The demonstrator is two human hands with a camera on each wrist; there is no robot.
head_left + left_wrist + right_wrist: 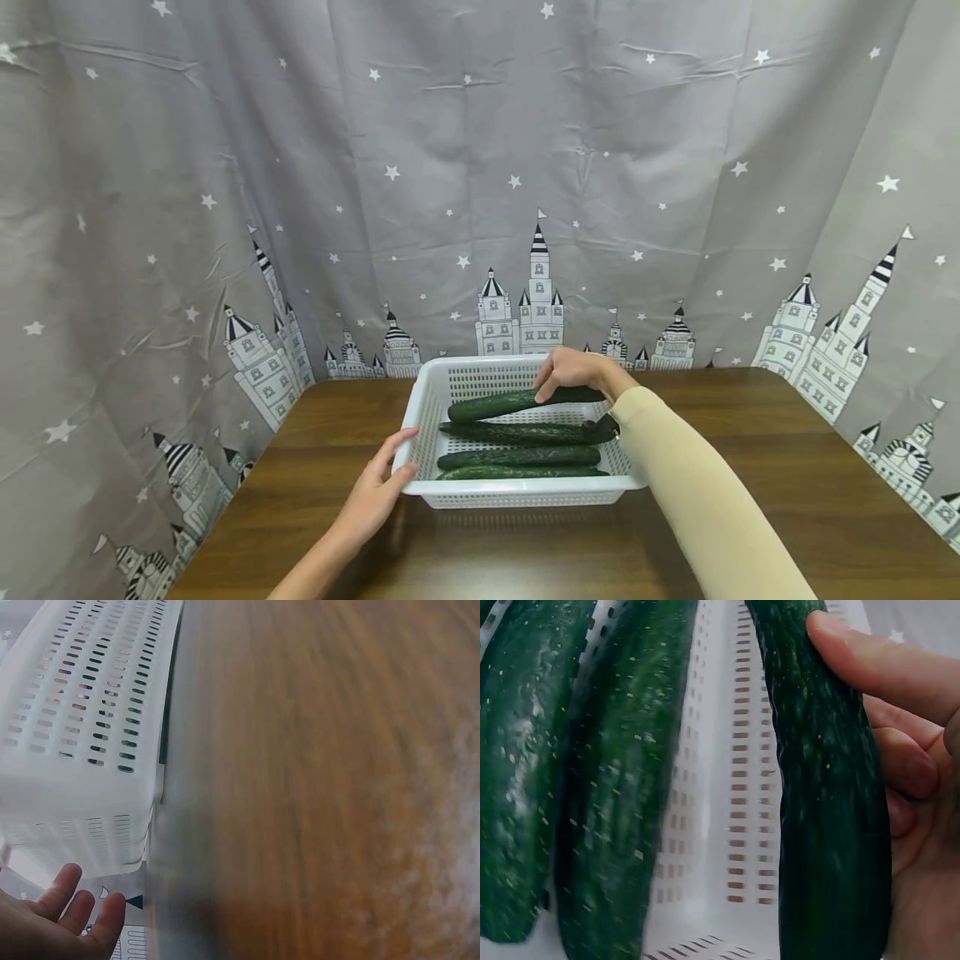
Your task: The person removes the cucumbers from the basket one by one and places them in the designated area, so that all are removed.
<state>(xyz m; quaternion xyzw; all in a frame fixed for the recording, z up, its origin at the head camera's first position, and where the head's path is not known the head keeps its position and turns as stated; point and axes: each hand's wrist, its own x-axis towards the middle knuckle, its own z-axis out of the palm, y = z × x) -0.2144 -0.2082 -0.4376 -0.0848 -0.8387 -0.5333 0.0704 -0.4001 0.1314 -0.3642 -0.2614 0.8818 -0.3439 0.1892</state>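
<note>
A white plastic basket [525, 483] with slotted walls stands on the table. My left hand [375, 487] holds its left rim; in the left wrist view, fingers [109, 919] of that hand lie loosely bent beside the basket's wall [82, 780]. My right hand [573, 371] grips a long dark green cucumber [491, 406] near the basket's back, thumb on one side and fingers on the other. In the right wrist view this bumpy cucumber [825, 795] shows close up. Three more cucumbers lie crosswise in front of it, among them the nearest one [517, 472].
The brown wooden table [750, 467] extends to both sides of the basket. Behind it hangs a grey curtain [420, 208] printed with stars and castles. A dark wrist strap [600, 429] on my right arm covers one cucumber's end.
</note>
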